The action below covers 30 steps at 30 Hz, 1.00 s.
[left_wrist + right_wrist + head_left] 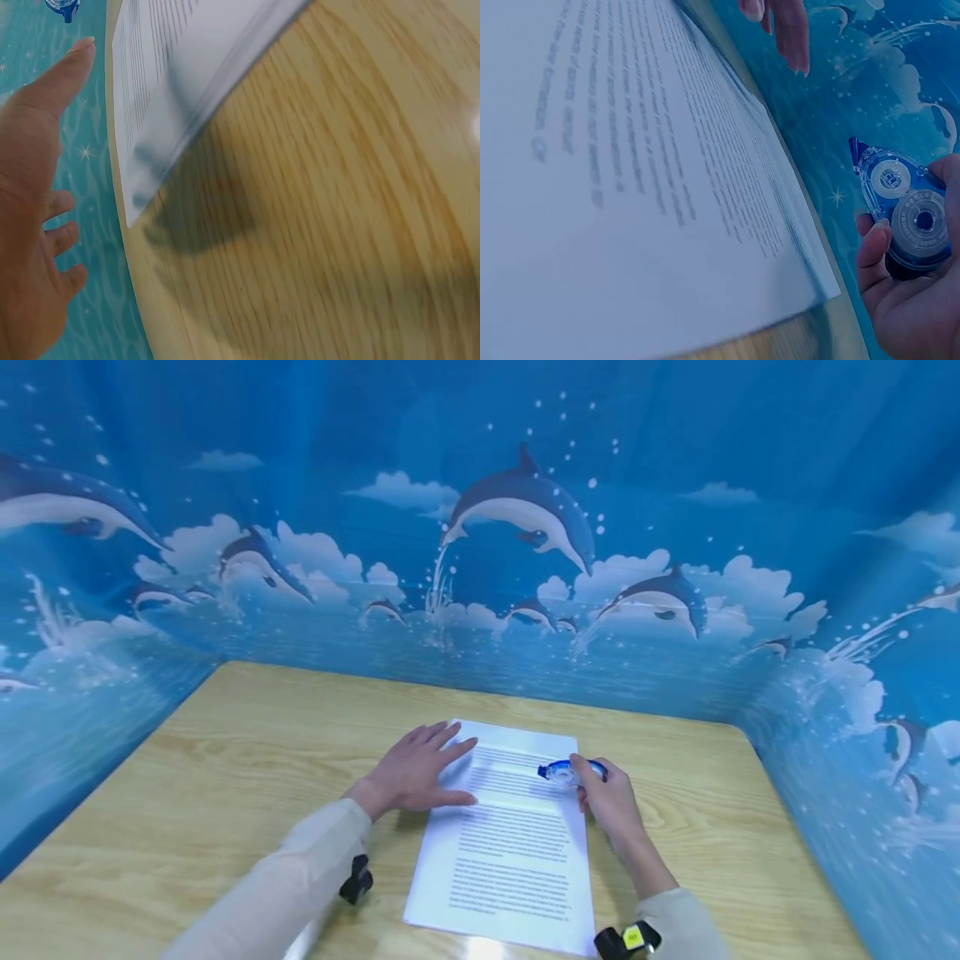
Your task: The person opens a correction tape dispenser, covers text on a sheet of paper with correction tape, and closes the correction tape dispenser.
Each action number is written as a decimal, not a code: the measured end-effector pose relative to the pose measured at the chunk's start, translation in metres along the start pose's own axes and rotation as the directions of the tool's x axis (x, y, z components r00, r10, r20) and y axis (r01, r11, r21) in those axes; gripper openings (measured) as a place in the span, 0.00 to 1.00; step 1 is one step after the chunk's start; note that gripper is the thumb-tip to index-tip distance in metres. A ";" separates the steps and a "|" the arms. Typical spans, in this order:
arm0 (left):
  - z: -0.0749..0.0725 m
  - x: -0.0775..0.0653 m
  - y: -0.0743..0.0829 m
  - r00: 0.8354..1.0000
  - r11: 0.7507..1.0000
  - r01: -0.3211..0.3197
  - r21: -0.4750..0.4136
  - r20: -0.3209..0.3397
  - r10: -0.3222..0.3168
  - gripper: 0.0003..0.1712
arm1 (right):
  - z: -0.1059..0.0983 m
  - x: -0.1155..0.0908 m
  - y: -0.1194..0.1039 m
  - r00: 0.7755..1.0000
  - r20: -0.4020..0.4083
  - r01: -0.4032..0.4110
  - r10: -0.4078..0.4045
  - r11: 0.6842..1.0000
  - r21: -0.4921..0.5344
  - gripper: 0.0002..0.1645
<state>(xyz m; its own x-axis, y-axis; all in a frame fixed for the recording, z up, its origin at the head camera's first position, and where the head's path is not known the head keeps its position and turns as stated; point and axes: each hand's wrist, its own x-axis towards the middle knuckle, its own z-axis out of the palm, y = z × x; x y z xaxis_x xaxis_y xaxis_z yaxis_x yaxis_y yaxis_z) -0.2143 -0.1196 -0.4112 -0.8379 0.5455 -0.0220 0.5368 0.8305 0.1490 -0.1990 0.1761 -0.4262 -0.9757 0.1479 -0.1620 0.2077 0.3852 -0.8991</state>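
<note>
A printed sheet of paper lies on the wooden table, its text running in several blocks. My right hand holds a blue, see-through correction tape dispenser above the paper's upper right part. In the right wrist view, thumb and fingers grip the dispenser, whose two round reels show through the casing and whose pointed tip faces away from the palm. My left hand is spread over the paper's upper left edge, thumb apart from the fingers. Its shadow falls on the paper and table in the left wrist view.
Wood-grain table surface surrounds the paper. Blue curtains printed with dolphins stand behind and at both sides. Black wrist devices sit near both cuffs.
</note>
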 end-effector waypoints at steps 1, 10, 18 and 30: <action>0.000 0.000 -0.001 1.000 1.000 -0.002 0.000 -0.003 0.002 0.51 | 0.002 -0.001 -0.001 1.000 0.003 0.001 -0.001 1.000 0.002 0.28; 0.003 -0.001 -0.005 0.999 0.999 -0.032 -0.016 -0.034 0.032 0.50 | 0.010 -0.004 -0.005 1.000 0.017 0.023 -0.024 0.998 0.054 0.28; 0.001 0.008 0.009 0.986 0.988 -0.151 -0.045 -0.084 0.147 0.40 | 0.019 -0.008 -0.013 0.997 0.042 0.058 -0.061 0.996 0.074 0.26; -0.006 0.021 0.030 0.965 0.970 -0.218 -0.109 -0.170 0.198 0.26 | 0.032 -0.017 -0.025 0.992 0.082 0.089 -0.096 0.993 0.078 0.24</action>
<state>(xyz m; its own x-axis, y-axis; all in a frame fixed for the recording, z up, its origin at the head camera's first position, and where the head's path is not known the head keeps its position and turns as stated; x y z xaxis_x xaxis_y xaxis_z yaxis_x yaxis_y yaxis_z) -0.2161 -0.0840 -0.4014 -0.7193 0.6720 0.1759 0.6926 0.6739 0.2573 -0.1901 0.1348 -0.4138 -0.9935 0.0352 -0.1080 0.1136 0.3248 -0.9389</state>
